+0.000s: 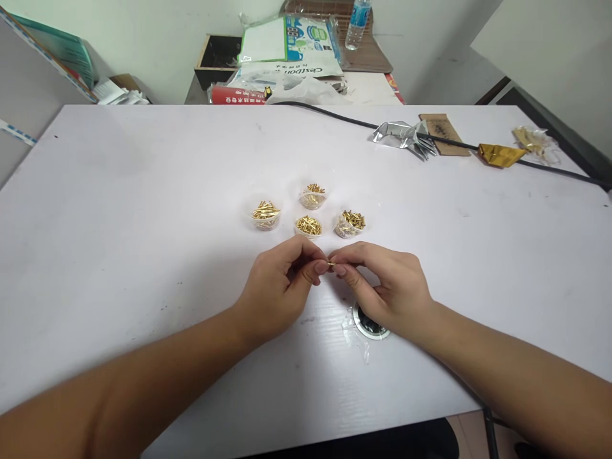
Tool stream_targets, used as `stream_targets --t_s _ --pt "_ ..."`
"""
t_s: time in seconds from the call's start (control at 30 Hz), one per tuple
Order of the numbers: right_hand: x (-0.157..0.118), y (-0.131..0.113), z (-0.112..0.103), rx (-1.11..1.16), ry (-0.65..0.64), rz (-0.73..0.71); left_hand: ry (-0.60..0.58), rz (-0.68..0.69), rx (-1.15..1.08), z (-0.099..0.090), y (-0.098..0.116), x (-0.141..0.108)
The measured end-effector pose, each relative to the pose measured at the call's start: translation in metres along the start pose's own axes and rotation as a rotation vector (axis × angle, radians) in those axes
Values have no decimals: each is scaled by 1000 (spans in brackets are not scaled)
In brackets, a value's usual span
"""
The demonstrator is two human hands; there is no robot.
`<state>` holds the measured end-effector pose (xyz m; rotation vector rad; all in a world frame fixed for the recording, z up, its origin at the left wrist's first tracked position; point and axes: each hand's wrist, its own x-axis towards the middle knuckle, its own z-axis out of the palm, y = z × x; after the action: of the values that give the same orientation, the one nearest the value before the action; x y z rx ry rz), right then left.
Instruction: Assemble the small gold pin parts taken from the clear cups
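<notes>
White table [119, 210], four clear cups [266, 215] of brass pins [308, 224], near both hands [329, 280].

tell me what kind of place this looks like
Probably a small workshop or home assembly bench rather than a factory line. A plain white table holds four little clear cups of tiny brass parts, both hands pinch one small gold piece, and opened foil packets lie by a black cable.
</notes>
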<state>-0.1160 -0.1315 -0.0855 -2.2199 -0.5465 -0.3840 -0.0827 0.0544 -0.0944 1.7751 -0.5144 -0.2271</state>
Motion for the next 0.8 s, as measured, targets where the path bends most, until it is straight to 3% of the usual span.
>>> stream_targets --t_s 0.37,0.8 --pt "3 0 -1 -54 7 -107 -27 0 7 1 -3 -1" --pt "4 2 -3 -84 -10 -112 -29 10 30 1 -3 -2"
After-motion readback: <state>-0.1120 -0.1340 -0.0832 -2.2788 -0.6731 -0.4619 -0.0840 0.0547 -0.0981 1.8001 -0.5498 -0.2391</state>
